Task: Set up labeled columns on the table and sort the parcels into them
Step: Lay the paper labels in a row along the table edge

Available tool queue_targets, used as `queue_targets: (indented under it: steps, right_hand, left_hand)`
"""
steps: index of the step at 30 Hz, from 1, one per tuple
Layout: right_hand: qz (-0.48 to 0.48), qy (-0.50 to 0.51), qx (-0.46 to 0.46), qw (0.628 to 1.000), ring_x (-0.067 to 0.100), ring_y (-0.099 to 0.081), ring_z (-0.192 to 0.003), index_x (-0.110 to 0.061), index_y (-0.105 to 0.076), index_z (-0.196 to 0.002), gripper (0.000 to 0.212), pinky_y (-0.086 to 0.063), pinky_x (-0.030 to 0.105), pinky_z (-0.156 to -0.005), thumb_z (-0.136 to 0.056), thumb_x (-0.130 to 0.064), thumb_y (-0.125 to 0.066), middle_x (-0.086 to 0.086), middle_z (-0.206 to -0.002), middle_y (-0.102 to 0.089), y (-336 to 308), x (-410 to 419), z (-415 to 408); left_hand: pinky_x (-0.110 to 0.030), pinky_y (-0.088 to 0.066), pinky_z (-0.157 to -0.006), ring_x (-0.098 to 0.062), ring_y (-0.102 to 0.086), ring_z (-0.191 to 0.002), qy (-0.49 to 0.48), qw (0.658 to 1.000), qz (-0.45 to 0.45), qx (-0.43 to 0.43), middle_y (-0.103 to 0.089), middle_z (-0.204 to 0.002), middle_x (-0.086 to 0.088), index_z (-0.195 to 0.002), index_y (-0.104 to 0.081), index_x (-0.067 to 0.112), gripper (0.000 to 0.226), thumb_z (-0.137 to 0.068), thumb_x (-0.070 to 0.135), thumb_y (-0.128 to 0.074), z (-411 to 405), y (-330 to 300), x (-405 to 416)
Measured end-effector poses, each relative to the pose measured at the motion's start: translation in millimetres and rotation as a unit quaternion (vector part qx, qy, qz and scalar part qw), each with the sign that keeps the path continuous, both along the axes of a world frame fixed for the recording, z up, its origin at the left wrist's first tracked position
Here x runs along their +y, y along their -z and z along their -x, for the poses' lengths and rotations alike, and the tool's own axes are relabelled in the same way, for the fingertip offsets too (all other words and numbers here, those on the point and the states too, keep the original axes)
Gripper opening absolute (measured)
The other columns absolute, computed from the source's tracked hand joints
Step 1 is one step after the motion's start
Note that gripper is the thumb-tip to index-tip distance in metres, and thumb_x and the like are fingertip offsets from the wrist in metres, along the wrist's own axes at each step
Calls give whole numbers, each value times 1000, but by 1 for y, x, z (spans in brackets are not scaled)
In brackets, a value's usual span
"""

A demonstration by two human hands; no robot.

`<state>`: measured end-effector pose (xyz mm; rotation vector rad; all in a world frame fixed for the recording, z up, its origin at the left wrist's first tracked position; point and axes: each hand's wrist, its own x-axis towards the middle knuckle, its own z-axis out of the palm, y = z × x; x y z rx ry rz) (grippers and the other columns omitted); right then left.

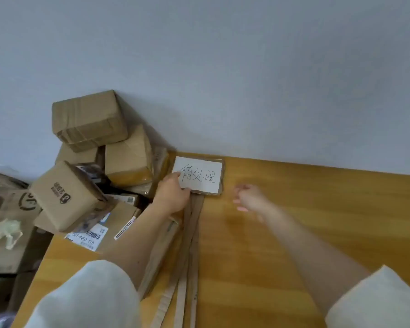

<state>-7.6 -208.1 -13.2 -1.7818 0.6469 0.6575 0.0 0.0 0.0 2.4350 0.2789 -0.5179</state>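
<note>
Against the wall, left hand [173, 195] holds label card [200, 172].

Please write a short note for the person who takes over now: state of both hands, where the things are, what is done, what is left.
Left hand: grip pinches the white label card at the table's far edge by the wall.
Right hand: holds nothing, blurred, above the table beside the card.
Cardboard strips run from the card toward the near edge.
Parcels piled at the far left, unsorted.
Done: one label, one divider line. Left: more columns, all sorting.
</note>
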Motion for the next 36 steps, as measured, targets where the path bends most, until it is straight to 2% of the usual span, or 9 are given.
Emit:
queue_targets:
  steps: [6,16,22,24,27,29,31,34,36]
  right_hand:
    - [1,42,42,998,25,-55,-119,-12,-46,-137,48,-51,36,-90,-97,-36,-54,5,-131,-55,26,20,-33]
    - [-36,82,50,995,23,-61,-101,-12,-59,-107,19,-53,35,-89,-92,-23,-65,7,-114,-66,41,39,-54]
    - [-161,118,49,979,15,-62,-79,-9,-58,-111,14,-54,25,-66,-97,-11,-57,7,-106,-64,32,38,-46]
    - [-183,129,39,974,14,-62,-82,-11,-58,-103,6,-53,25,-68,-97,-10,-56,5,-105,-65,27,30,-41]
    - [-199,146,23,969,15,-62,-88,-10,-57,-112,14,-51,25,-68,-99,-11,-53,3,-106,-66,20,10,-29]
    - [-210,157,14,965,15,-61,-90,-11,-58,-113,15,-50,25,-69,-99,-11,-52,3,-105,-66,13,-6,-20]
    - [-215,161,5,963,15,-61,-90,-14,-60,-106,11,-50,26,-71,-99,-11,-52,3,-105,-67,7,-23,-10]
    - [-209,147,-3,967,16,-61,-91,-15,-61,-103,11,-51,27,-74,-99,-11,-52,4,-106,-67,0,-43,4]
    - [-197,131,-6,972,16,-60,-92,-14,-61,-110,15,-50,28,-76,-100,-11,-50,3,-108,-66,-3,-53,11]
  left_hand:
    - [-41,-21,-117,-32,-20,-143,37,998,-26,46,-23,-157,-8,-149,-29,17,61,-94,26,-52,-19,26,6]
    - [-43,-21,-116,-32,-9,-144,30,998,-32,33,-16,-156,-10,-150,-24,22,65,-94,28,-54,-19,36,-2]
    - [-43,-19,-118,-29,-6,-146,-15,999,-16,-29,-14,-158,-9,-148,-27,21,61,-93,22,-54,-13,29,-8]
    - [-43,-18,-119,-26,-6,-147,-46,996,13,-70,-16,-159,-8,-149,-26,20,62,-94,24,-54,-11,23,-10]
    - [-47,-25,-117,-21,-15,-147,-99,982,87,-133,-23,-157,-5,-151,-22,19,68,-94,32,-57,-5,11,-18]
    - [-45,-31,-114,-20,-25,-144,-159,967,156,-125,-28,-156,-2,-152,-19,22,74,-92,40,-58,-3,-1,-25]
    - [-40,-36,-110,-20,-38,-137,-223,940,249,-60,-38,-150,0,-151,-24,24,77,-88,49,-61,-4,-6,-30]
    - [-41,-49,-99,-24,-58,-119,-254,875,397,111,-58,-134,-2,-137,-48,23,81,-71,65,-68,-3,-6,-34]
    - [-41,-58,-84,-28,-64,-109,-240,839,460,163,-66,-122,-8,-127,-57,18,58,-83,55,-63,3,-5,-42]
